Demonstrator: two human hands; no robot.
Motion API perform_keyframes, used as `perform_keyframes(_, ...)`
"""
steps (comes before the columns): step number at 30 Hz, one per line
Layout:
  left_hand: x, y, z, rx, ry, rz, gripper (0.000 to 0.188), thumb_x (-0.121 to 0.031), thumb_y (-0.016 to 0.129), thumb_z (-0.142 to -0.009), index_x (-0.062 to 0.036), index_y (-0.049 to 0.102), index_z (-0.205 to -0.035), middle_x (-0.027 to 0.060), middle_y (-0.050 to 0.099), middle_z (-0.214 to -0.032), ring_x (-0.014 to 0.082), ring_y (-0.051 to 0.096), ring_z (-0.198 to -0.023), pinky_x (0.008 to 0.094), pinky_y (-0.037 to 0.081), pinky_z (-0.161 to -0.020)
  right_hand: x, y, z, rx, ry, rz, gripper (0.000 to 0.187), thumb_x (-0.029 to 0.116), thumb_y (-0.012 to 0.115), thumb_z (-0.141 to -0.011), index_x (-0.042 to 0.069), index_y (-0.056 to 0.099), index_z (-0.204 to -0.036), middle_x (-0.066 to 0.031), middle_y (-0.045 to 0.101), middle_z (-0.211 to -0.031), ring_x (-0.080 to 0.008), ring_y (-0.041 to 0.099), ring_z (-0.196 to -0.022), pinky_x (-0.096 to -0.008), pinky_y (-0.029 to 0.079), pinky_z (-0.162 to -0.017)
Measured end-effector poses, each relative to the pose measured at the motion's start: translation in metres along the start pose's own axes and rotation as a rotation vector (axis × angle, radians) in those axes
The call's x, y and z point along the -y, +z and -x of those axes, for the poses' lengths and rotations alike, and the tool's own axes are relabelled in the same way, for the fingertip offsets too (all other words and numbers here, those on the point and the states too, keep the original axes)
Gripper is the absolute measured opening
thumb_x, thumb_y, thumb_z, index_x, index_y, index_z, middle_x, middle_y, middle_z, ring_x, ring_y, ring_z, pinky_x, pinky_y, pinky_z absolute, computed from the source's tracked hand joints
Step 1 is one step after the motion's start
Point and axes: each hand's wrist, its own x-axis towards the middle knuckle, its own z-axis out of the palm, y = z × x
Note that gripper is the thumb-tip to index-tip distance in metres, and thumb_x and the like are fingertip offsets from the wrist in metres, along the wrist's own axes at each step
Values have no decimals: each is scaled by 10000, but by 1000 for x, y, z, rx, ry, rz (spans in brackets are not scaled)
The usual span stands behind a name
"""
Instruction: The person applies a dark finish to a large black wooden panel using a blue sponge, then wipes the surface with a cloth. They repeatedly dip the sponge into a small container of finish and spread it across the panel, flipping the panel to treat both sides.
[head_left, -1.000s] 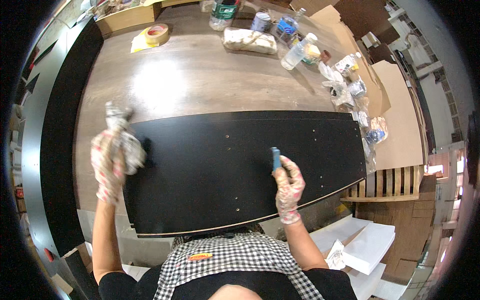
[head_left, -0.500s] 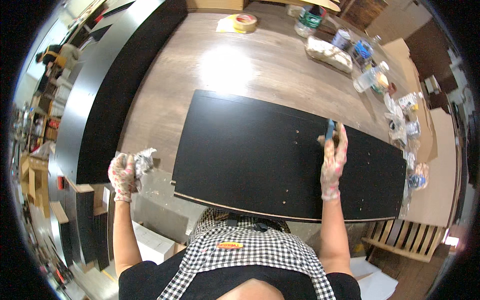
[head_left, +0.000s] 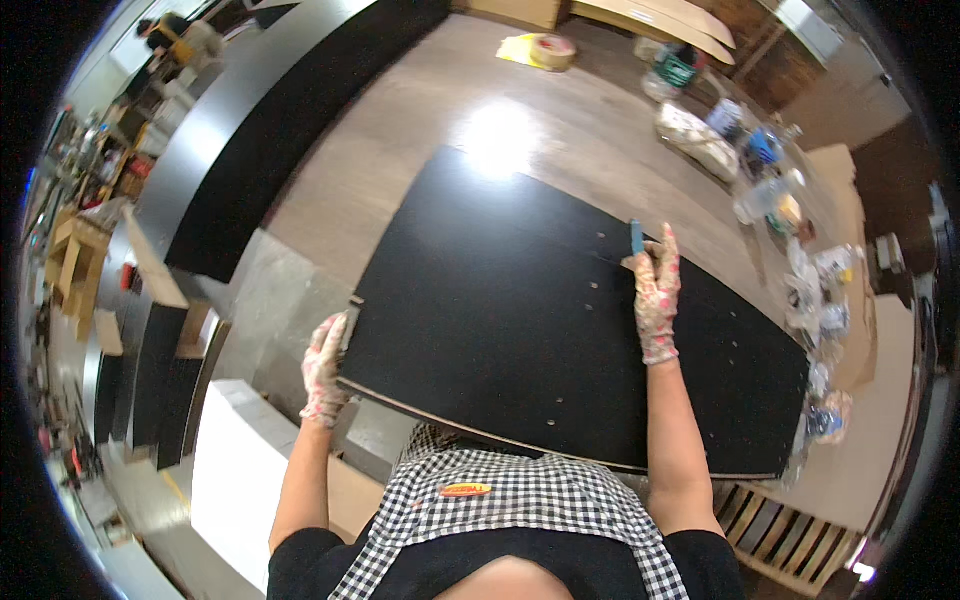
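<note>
A large black board (head_left: 480,310) with small drilled holes lies flat on the table in front of me. At its left edge is my left hand (head_left: 323,372), in a floral-patterned glove, its fingers closed on a crumpled greyish rag (head_left: 347,328), mostly hidden now. Over the board's right half reaches my right hand (head_left: 656,305), also gloved. Between its thumb and fingers, near the far edge, stands a narrow blue object (head_left: 637,237) whose kind I cannot make out.
A tape roll (head_left: 552,52) lies at the far side of the table. Along the right stand plastic bottles (head_left: 768,197), a white wrapped bundle (head_left: 697,142) and plastic bags. A long black panel (head_left: 300,140) runs along the left; a white box (head_left: 235,450) is below.
My left hand has moved right, bringing the rag to the board's left edge. My right hand, still with the blue object, has shifted slightly. The whole view has turned a little.
</note>
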Motion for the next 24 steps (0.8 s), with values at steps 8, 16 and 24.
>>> perform_keyframes(8, -23, -26, -20, 77, -457, 493, 352, -14, 644, -919, -92, 697, -1259, 117, 640, -1347, 205, 646, -1169, 320, 525, -988, 91, -151, 34, -175, -26, -471, 557, 266, 598, -1008, 7, 407, -1464, -163, 664, -1140, -262, 714, -943, -406, 611, -838)
perform_keyframes(16, -61, -71, -67, 228, 522, -209, 388, 9, 534, -943, -29, 629, -1317, 162, 604, -1382, 273, 616, -1214, 357, 495, -1033, 128, -337, 138, -1067, -271, -428, 409, 248, 537, -1032, -54, 490, -1303, -185, 643, -1114, -262, 678, -952, -370, 613, -827)
perform_keyframes(24, -82, -104, -81, 238, 454, -3, 339, -101, 568, -949, -54, 669, -1269, 171, 625, -1320, 276, 619, -1200, 373, 533, -1003, 19, -321, 266, -1286, 312, -665, 457, 376, 598, -970, 41, 565, -1279, -87, 604, -1245, -242, 541, -1175, -385, 477, -967)
